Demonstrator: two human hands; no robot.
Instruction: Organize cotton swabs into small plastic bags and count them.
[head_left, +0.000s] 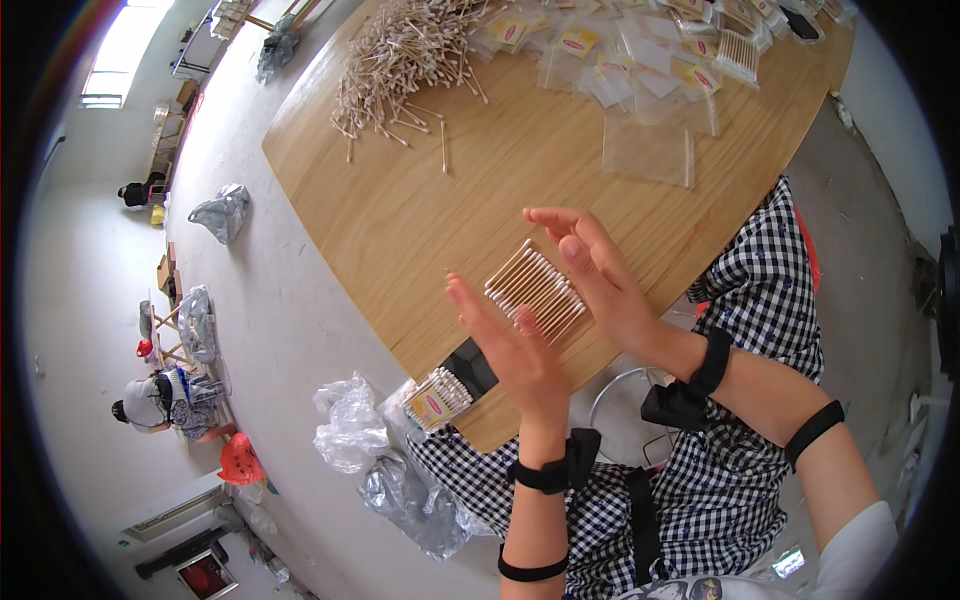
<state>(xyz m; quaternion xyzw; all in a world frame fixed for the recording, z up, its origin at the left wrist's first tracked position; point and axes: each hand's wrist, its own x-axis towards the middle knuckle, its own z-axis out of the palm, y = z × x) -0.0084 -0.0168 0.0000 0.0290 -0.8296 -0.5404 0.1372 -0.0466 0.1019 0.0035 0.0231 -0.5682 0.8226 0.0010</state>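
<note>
A neat row of cotton swabs with wooden sticks and white tips lies side by side on the wooden table. On its left is my left hand, fingers stretched out and slightly blurred, partly covering the near end of the row. My right hand is on the other side, fingers extended and slightly curved, thumb apart. Neither hand visibly grips anything. Beyond my left hand, at the table's edge, sits a clear bag of cotton swabs with a yellow label, next to a flat dark object.
A big loose heap of cotton swabs covers the far left of the table. Clear zip bags, some with yellow labels, spread across the far right. Crumpled plastic bags lie on the floor at left. Other people sit farther off.
</note>
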